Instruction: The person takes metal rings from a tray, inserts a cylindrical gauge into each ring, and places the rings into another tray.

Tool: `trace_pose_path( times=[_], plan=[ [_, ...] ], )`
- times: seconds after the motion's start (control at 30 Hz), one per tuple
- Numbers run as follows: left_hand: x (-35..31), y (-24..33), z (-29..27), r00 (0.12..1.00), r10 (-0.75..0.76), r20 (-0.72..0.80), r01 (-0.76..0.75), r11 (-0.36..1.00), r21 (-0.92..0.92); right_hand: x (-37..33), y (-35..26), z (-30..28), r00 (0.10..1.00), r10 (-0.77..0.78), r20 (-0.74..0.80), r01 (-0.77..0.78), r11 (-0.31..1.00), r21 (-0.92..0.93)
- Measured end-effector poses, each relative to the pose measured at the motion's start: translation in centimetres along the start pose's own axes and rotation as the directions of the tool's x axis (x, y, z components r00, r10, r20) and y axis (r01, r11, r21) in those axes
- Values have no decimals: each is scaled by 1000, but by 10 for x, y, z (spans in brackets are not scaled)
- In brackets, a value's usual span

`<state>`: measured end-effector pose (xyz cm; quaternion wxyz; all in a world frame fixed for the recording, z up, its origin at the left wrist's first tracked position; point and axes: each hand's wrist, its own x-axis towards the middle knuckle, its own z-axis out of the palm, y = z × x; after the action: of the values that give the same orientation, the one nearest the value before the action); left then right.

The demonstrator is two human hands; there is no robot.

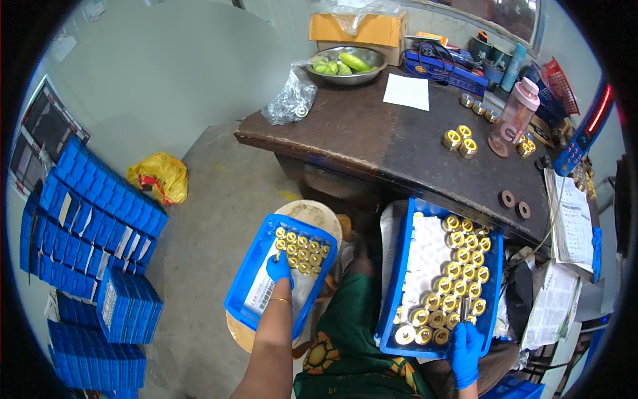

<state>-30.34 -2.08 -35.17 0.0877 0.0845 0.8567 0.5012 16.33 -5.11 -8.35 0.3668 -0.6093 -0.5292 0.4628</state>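
left hand [279, 269] fingers pinch a brass ring [280, 245] in the small blue tray [247, 292], right hand [465, 349] closed on the big tray [397, 292] rim, which perches on the lap and could tip, spilling rings.

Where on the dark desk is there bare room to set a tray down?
The dark wooden desk is barest at its left-centre, between the clear plastic bag, the white paper sheet and the front edge. The right end is crowded: loose brass rings, pink bottle, two dark washers.
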Motion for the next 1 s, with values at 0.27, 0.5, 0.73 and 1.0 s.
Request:
trace_pose_path(
  times=[0.27, 0.5, 0.73, 1.0],
  plan=[
    [-50, 124, -11, 677, 733, 66, -735, 678, 20, -1, -7, -7, 986, -170, 4, 164, 946, -279],
    [-250, 299, 39, -236, 818, 525, -888, 38, -458, -18, -26, -7, 994, 1, 113, -5, 1000, 28],
    [-280, 298, 88, -428, 689, 585, -903, -308, -298, -33, -12, -19, 996, -53, 65, 49, 997, 56],
    [-297, 322, -5, -123, 525, 842, 140, 850, -509, -7, -22, -12, 981, -128, 144, 138, 988, -66]
  ],
)
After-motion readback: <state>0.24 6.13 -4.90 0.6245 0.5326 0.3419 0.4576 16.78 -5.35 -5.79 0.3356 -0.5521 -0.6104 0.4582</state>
